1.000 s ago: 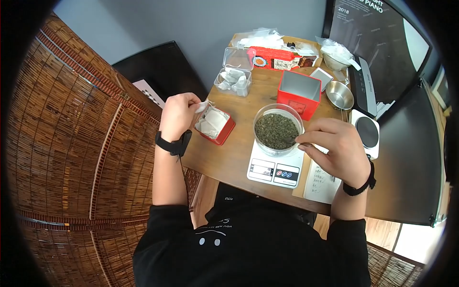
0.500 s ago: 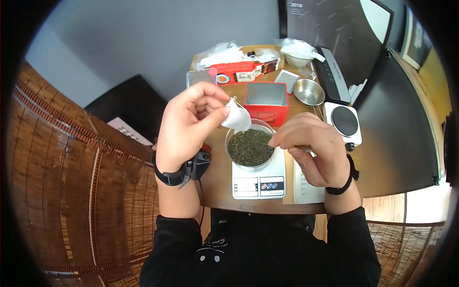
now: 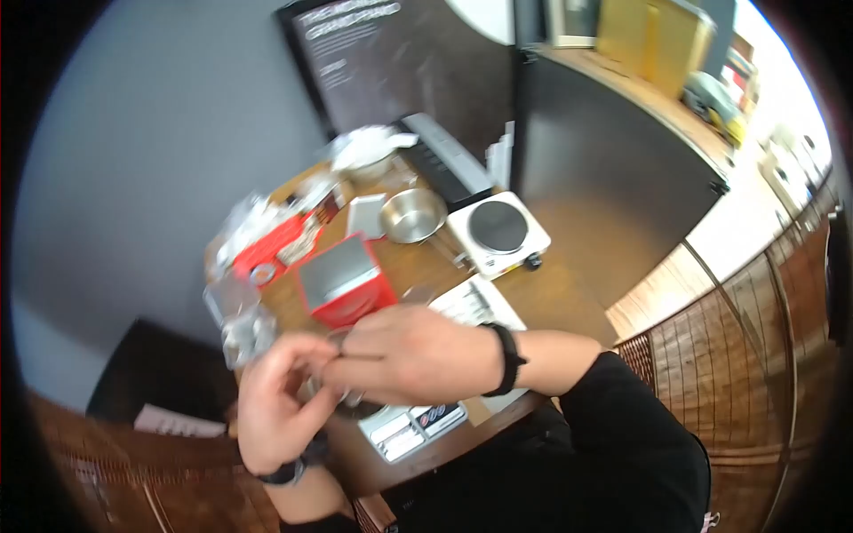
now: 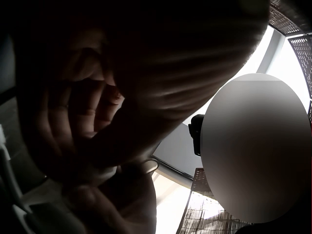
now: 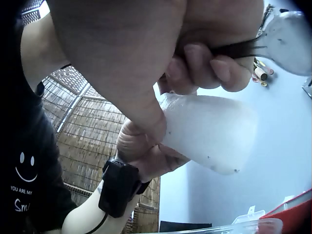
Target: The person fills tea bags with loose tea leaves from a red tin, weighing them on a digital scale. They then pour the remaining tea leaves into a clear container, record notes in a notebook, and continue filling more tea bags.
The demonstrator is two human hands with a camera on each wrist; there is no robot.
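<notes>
A white tea bag (image 5: 212,129) with a few dark specks hangs between my two hands. My left hand (image 3: 280,404) grips it near its top, where fingers and thumb show behind the bag in the right wrist view. The right hand (image 3: 422,355) meets the left, its thumb pressing the bag's edge. Curled fingers of that same hand hold a metal spoon (image 5: 287,44), bowl end pointing outward. Beneath both hands, the tub of dark green dried tea leaves is mostly hidden; the white kitchen scale (image 3: 400,440) shows in front. In the left wrist view my left hand (image 4: 83,107) is dark.
Beyond the hands stands an open red tin (image 3: 342,280). Further right are a steel pan (image 3: 413,216), a white hot plate (image 3: 498,226) and a notebook (image 3: 475,302). A clear plastic box (image 3: 244,338) of white bags sits left, near red packaging (image 3: 275,249).
Both hands have come together at the tea bag, which earlier rose from beside the red box on the left. The head view has swung right and is blurred.
</notes>
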